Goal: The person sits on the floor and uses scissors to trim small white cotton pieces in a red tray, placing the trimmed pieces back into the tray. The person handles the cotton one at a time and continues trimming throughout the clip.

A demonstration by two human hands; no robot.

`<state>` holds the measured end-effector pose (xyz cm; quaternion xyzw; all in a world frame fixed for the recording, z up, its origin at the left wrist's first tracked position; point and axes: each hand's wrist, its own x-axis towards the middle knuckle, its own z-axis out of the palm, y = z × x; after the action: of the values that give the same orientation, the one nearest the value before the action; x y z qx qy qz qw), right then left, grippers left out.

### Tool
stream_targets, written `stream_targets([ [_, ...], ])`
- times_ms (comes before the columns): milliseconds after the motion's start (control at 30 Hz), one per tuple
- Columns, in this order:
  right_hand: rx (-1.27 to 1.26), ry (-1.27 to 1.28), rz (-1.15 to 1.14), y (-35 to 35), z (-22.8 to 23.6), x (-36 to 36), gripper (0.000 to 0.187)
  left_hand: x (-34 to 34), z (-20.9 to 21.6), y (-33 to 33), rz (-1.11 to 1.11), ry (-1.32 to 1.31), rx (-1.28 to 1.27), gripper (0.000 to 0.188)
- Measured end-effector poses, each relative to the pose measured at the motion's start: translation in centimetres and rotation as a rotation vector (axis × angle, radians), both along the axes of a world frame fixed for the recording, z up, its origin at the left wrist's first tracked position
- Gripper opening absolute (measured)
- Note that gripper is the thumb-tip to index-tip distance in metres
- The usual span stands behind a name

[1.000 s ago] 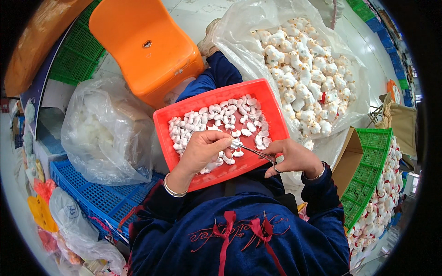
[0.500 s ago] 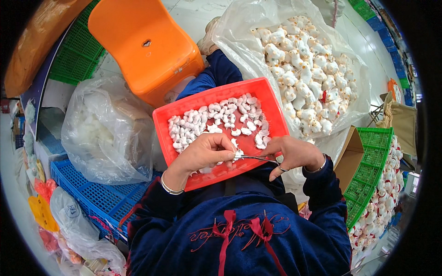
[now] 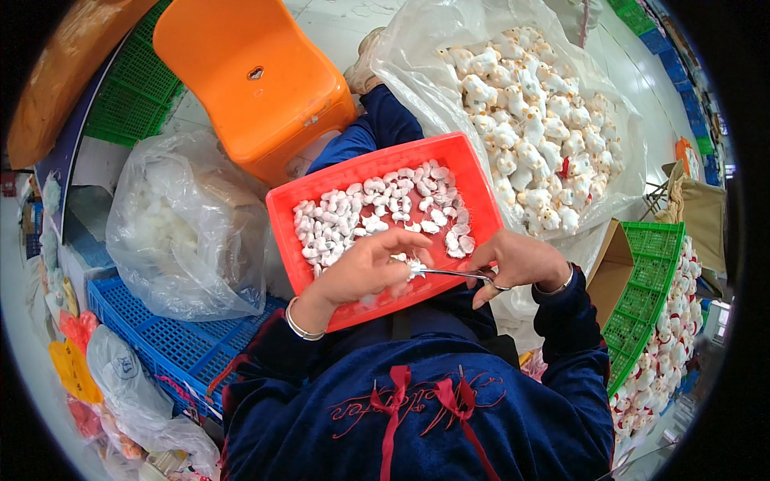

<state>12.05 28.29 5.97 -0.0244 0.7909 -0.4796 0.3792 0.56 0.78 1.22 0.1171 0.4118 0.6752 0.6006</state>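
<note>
My right hand is wrapped round the ring handles of slim metal forceps, which point left over the near side of a red tray. At their tip is a small white fluffy piece. My left hand is curled about that piece, thumb close to it and index finger arched above; the exact contact is partly hidden. Spread over the tray's floor are many small white rounded fabric pieces, densest at the left. The tray rests on my lap.
Beyond the tray at right lies a clear bag full of white plush toys. An orange stool stands at far left. Left are a bag of white stuffing and a blue crate. A green crate and cardboard box stand right.
My left index finger has lifted and stretched forward from its pinch. The right hand and forceps have shifted only slightly; the white piece stays at the tip.
</note>
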Motion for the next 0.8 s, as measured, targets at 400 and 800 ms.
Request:
stream_targets([
  [400,-0.004,-0.183,-0.035,-0.4,0.2,-0.4,0.038,0.3,-1.3,-0.1,0.076,0.179,-0.11,0.008],
  [800,0.26,0.02,0.007,-0.6,1.3,0.3,0.04,1.0,0.2,1.1,0.035,0.142,-0.104,0.008],
])
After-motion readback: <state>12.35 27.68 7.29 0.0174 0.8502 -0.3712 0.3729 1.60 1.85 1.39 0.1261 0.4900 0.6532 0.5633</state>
